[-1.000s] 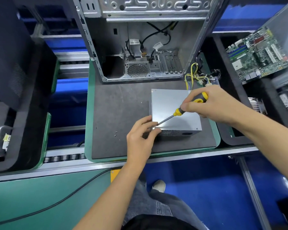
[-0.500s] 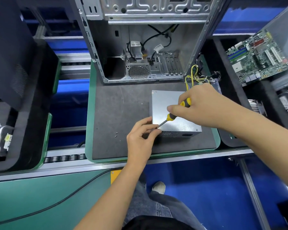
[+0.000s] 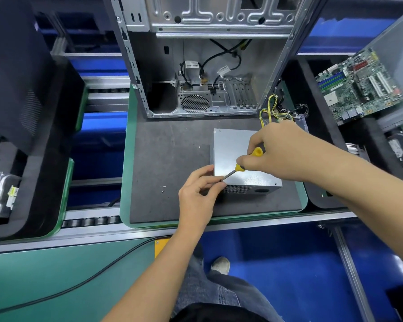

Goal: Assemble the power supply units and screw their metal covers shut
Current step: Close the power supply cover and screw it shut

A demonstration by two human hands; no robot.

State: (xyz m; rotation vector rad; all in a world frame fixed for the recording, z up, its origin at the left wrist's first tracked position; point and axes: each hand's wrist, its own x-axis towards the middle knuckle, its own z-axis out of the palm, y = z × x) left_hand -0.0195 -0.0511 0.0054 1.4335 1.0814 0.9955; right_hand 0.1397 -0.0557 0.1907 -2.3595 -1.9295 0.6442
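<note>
the landmark is the power supply unit (image 3: 240,159), a silver metal box lying on the dark mat of a green-rimmed tray (image 3: 126,159). far to its left a black foam tray (image 3: 44,182) holds a metal part with a yellow-green label (image 3: 2,196). nearer on the left, two tiny loose screws (image 3: 163,189) lie on the mat. at the unit's near left corner the left hand (image 3: 199,194) has its fingers curled, with thumb and fingertips pinched together against the corner right at the screwdriver's tip; what they pinch is too small to tell. the yellow and black screwdriver (image 3: 243,163) slants across the unit's top, its shaft pointing down to that corner. the right hand (image 3: 282,152) is clenched around the screwdriver's handle above the unit's top face. behind the unit stands an open computer case (image 3: 207,66), with cables inside. yellow and black wires (image 3: 275,110) bunch at the unit's far right corner. well to the right a green motherboard (image 3: 361,87) lies tilted in a grey bin.
</note>
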